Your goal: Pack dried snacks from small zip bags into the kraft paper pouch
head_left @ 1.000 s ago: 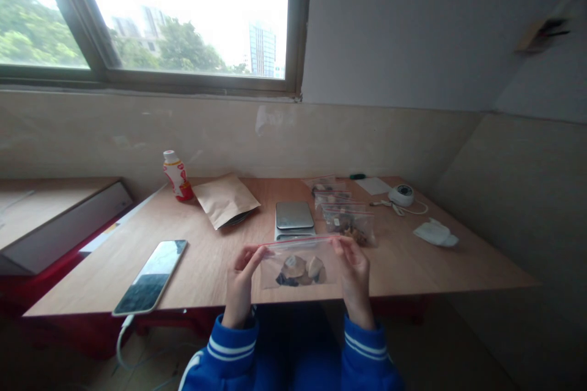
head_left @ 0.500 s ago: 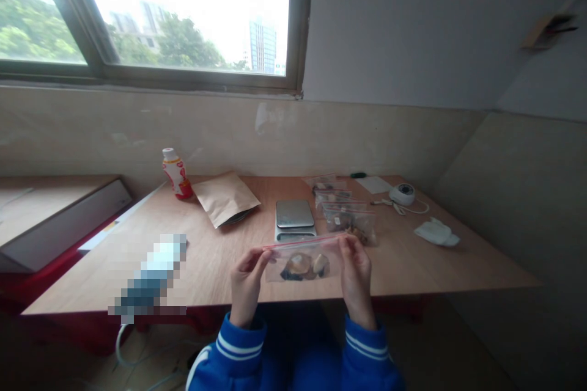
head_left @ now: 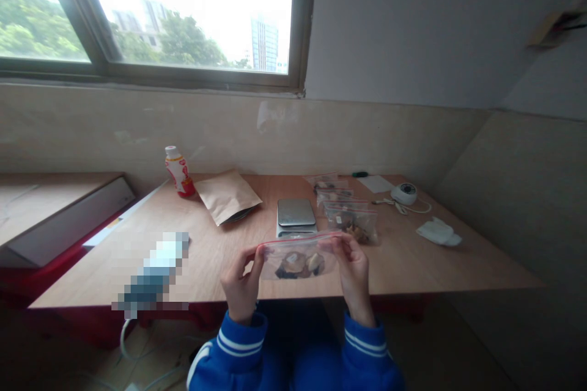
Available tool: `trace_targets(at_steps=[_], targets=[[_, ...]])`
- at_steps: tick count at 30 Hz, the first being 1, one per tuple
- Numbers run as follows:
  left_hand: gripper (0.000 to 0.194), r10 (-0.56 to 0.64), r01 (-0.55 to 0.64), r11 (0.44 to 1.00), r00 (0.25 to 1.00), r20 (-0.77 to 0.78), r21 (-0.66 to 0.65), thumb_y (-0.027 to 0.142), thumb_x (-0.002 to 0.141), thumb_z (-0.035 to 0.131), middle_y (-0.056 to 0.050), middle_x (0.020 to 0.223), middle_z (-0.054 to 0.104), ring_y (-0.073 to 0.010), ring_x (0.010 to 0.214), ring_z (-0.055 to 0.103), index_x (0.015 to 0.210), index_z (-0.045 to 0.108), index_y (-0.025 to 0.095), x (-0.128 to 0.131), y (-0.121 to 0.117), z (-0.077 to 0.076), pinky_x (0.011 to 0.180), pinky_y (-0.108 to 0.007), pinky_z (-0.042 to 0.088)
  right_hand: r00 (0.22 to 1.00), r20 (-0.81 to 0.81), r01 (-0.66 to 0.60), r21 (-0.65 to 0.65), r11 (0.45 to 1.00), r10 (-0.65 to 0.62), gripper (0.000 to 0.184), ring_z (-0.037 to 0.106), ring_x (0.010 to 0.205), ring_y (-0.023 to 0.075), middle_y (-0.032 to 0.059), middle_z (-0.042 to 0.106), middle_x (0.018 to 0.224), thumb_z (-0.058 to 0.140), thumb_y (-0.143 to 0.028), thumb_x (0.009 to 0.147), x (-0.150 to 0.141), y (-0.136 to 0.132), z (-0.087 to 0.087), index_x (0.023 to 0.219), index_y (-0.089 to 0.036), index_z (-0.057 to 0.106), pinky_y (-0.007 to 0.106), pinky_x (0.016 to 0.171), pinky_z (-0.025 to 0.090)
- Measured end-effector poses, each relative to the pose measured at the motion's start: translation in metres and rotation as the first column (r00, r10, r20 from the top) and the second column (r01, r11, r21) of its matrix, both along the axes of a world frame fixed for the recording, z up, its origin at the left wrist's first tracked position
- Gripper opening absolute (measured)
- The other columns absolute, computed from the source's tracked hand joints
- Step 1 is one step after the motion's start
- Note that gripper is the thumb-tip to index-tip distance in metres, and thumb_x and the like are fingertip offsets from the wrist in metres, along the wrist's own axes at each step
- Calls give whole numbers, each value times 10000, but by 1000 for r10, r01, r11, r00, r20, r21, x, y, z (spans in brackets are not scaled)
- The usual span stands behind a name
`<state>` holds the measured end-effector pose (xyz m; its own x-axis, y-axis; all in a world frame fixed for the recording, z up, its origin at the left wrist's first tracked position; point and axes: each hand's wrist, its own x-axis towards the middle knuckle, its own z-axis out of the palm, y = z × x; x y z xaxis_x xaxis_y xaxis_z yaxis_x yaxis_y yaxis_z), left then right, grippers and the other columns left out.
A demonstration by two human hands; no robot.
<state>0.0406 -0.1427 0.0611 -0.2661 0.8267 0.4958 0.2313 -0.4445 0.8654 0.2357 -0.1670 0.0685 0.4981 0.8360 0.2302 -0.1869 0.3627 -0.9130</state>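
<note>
On the wooden table (head_left: 398, 269), from left: a red-and-white bottle (head_left: 179, 172) with a white cap stands upright beside a pouch (head_left: 229, 197) of matte brown paper, lying flat and creased. The left hand (head_left: 241, 281) is closed to a narrow pinch on the upper left corner of a clear zip bag (head_left: 300, 264). The bag hangs between the hands, in front of the scale (head_left: 296, 212), its red-lined seal drawn taut; inside sit tan and cream rounded lumps and darker pieces. The scale has a square, dull metal plate. The right hand (head_left: 352, 275) pinches the opposite corner, fingers bunched. Beyond it, similar filled bags (head_left: 353, 223) overlap. Farther right: a domed white camera (head_left: 404, 193) and a crumpled white tissue (head_left: 438, 231).
</note>
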Motion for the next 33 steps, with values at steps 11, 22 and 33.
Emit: trace_targets(at_steps=[11, 22, 33], targets=[[284, -172, 221, 970, 920, 352, -105, 461, 772, 643, -17, 722, 671, -173, 747, 636, 780, 620, 178, 18, 3, 9, 738, -277, 498, 997, -13, -78, -69, 995, 77, 344, 723, 824, 254, 77, 761, 831, 753, -404, 711, -4, 0, 2, 947, -161, 690, 407, 806, 584], [305, -309, 469, 863, 786, 536, -189, 432, 656, 749, -46, 711, 682, -169, 713, 616, 732, 708, 140, 13, 14, 3, 693, -270, 498, 997, 77, -15, 7, 1000, 15, 245, 717, 690, 220, 51, 747, 714, 726, -418, 731, -6, -1, 4, 762, -184, 657, 374, 689, 606], [290, -208, 311, 914, 910, 359, -259, 433, 693, 726, -64, 729, 729, -229, 756, 693, 782, 687, 160, 5, 9, 8, 688, -296, 536, 977, 208, 42, 9, 999, -43, 213, 698, 731, 209, 51, 738, 743, 689, -400, 764, -7, -2, 2, 771, -192, 644, 334, 704, 560]])
